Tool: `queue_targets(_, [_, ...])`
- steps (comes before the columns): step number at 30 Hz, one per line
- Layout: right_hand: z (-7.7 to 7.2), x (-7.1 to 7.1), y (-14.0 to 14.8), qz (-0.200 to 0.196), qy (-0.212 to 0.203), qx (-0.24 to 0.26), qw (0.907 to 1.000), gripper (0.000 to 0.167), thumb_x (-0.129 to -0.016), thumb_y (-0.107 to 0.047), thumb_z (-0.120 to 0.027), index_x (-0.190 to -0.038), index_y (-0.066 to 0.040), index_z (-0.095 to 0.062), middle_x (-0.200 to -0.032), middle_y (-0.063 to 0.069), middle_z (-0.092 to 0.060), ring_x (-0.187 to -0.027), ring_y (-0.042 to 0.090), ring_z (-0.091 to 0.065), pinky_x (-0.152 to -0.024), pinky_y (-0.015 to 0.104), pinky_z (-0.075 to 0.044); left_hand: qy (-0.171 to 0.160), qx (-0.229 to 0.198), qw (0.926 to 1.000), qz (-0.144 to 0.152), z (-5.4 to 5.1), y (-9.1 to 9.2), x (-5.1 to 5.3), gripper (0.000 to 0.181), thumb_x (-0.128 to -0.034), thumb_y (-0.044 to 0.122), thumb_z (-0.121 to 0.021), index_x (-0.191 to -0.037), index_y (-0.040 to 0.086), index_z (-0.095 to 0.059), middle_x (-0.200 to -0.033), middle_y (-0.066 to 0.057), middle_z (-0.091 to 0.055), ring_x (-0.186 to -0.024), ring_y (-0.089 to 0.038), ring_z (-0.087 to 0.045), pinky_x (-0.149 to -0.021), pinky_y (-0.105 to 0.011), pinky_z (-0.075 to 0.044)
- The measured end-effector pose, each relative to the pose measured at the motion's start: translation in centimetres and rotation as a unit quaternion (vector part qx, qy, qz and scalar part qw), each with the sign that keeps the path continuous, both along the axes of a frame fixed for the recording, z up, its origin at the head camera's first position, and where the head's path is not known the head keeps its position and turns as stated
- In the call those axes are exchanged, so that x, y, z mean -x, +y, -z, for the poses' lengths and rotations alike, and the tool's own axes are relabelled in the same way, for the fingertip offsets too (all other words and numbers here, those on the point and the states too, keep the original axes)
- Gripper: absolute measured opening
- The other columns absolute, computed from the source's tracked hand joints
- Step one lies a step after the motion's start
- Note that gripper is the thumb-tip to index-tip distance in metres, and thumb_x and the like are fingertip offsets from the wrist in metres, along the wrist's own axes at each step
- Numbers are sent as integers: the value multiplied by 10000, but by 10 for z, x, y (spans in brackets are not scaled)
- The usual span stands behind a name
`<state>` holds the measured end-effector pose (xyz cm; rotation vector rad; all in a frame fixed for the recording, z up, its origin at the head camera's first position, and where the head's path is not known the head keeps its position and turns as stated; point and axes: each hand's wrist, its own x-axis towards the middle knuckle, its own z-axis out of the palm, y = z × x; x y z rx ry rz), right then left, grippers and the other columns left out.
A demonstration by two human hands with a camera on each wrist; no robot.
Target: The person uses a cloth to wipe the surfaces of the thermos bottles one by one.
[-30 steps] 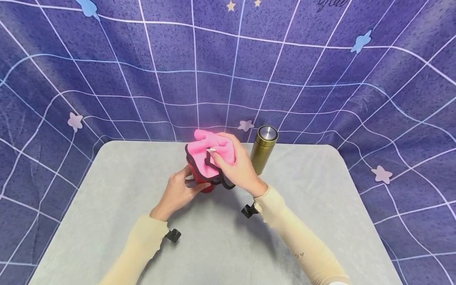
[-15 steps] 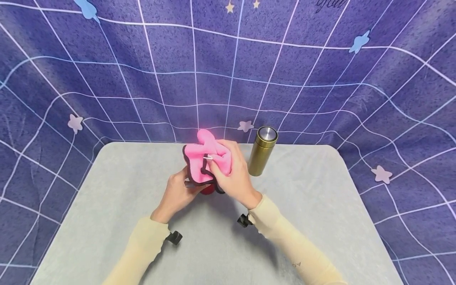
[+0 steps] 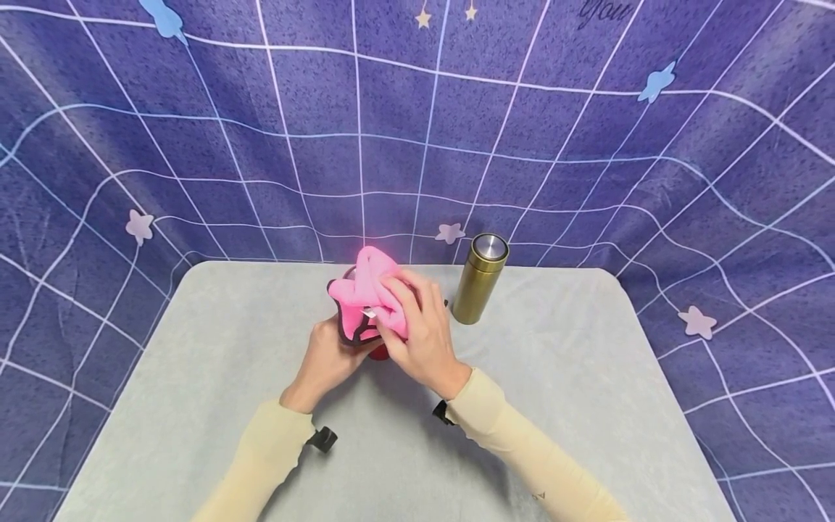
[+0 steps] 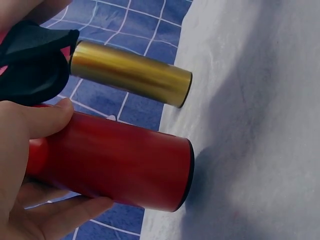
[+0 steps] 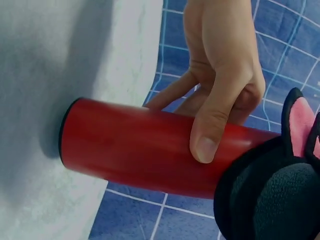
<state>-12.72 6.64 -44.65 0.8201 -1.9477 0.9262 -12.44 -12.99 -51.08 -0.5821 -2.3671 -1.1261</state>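
Note:
My left hand (image 3: 329,359) grips a red bottle (image 5: 145,147) round its side, thumb on the near face and fingers behind. The bottle has a smooth wall and a black base rim close to the tabletop; whether it touches I cannot tell. Over its top, my right hand (image 3: 424,333) holds a bunched pink cloth (image 3: 372,279) with dark edging and a small white tag. The cloth's underside (image 5: 287,202) looks dark in the right wrist view. The bottle's top is hidden by cloth and hand.
A gold flask (image 3: 479,290) with a silver-topped lid stands upright to the right of my right hand. The light grey table (image 3: 215,341) ends at the back against a purple-blue gridded curtain (image 3: 313,94) with star shapes.
My right hand has turned and shifted slightly left and towards me, swinging the cloth round the bottle's top. The left hand stays almost in place on the bottle.

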Motion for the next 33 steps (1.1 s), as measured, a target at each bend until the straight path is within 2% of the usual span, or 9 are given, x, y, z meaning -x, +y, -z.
queue_targets(3, [-1, -1, 0, 131, 208, -266, 9993, 506, -934, -197, -770, -1404, -74, -629, -1387, 163, -609, -1112, 348, -582, -904, 450, -511, 35, 40, 10000, 2, 0, 0, 0, 381, -749, 132, -957, -992, -7, -698, -793, -101, -717, -715, -297, -745, -634, -475, -604])
queue_targets(6, [-2, -1, 0, 249, 484, -530, 9971, 490, -940, -194, -774, -1397, -85, -637, -1381, 173, -617, -1134, 360, -586, -948, 462, -523, 99, 94, 9999, -17, -1, 0, 1, 380, -731, 113, -966, -973, -17, -703, -766, -94, -704, -672, -257, -722, -603, -449, -600])
queue_targets(11, [-5, -2, -2, 400, 846, -870, 9918, 466, -922, -185, -780, -1369, -113, -671, -1373, 150, -630, -1150, 354, -587, -1004, 458, -521, 232, 174, 9995, -95, -1, 0, 1, 366, -697, 76, -968, -904, -21, -681, -675, -45, -626, -580, -126, -569, -510, -345, -507])
queue_targets(14, [-7, -2, -1, 406, 884, -1072, 9895, 465, -911, -193, -787, -1361, -129, -686, -1371, 131, -631, -1169, 346, -586, -1001, 447, -520, 257, 203, 9994, -137, 0, 0, 2, 359, -692, 51, -956, -896, -15, -668, -661, -34, -610, -571, -94, -529, -497, -317, -476])
queue_targets(20, [-15, -2, -1, 326, 970, -1609, 9817, 461, -899, -191, -782, -1352, -140, -711, -1339, 118, -644, -1224, 352, -581, -991, 447, -526, 223, 216, 9994, -146, 0, -1, 2, 324, -707, 6, -905, -929, -10, -669, -681, -54, -655, -575, -122, -566, -503, -317, -485])
queue_targets(26, [-28, -1, -5, 280, 974, -2129, 9718, 442, -884, -144, -738, -1324, -169, -719, -1347, 106, -636, -1224, 345, -567, -1003, 435, -516, 42, 242, 9994, -227, -3, 0, 0, 254, -755, 20, -824, -970, 33, -689, -784, -62, -715, -661, -198, -641, -581, -392, -547])
queue_targets(29, [-36, 0, -8, 226, 858, -2369, 9675, 476, -863, -127, -730, -1336, -172, -706, -1359, 100, -628, -1207, 327, -561, -1026, 426, -500, -39, 250, 9994, -222, -4, 0, 0, 215, -773, 21, -786, -961, 51, -687, -784, -51, -700, -660, -212, -621, -589, -413, -548])
queue_targets(33, [-45, 1, -11, 159, 638, -2654, 9619, 528, -828, -120, -731, -1352, -169, -687, -1353, 85, -616, -1172, 300, -549, -1049, 415, -478, -32, 311, 9993, -194, -4, 1, -1, 136, -777, 4, -741, -878, 57, -667, -718, -26, -635, -616, -180, -542, -549, -377, -513])
